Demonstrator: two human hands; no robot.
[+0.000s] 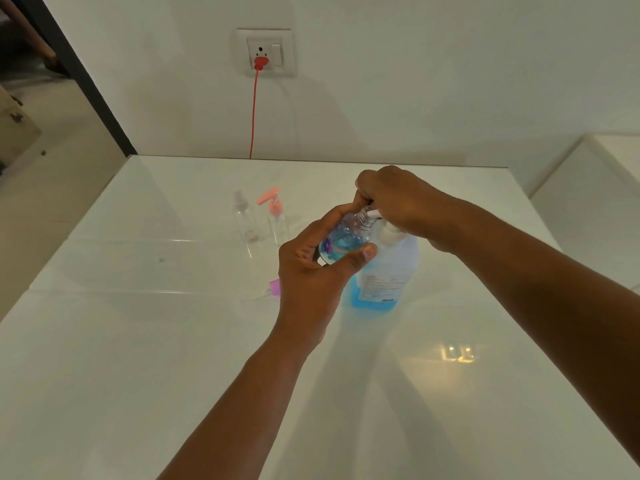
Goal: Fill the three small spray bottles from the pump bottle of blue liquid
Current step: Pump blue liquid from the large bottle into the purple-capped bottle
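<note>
White glossy counter [173,341], left hand [311,271] wrapped round a small spray bottle [341,242] tilted under the pump bottle [388,271] spout, right hand [398,202] curled over the pump head, so I'd press slow and keep the neck lined up.

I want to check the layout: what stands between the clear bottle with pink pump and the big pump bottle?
In the head view, the left hand holding the small bottle of blue liquid.

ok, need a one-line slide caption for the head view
Left hand holds a small bottle at the pump bottle spout while the right hand presses the pump.
</note>
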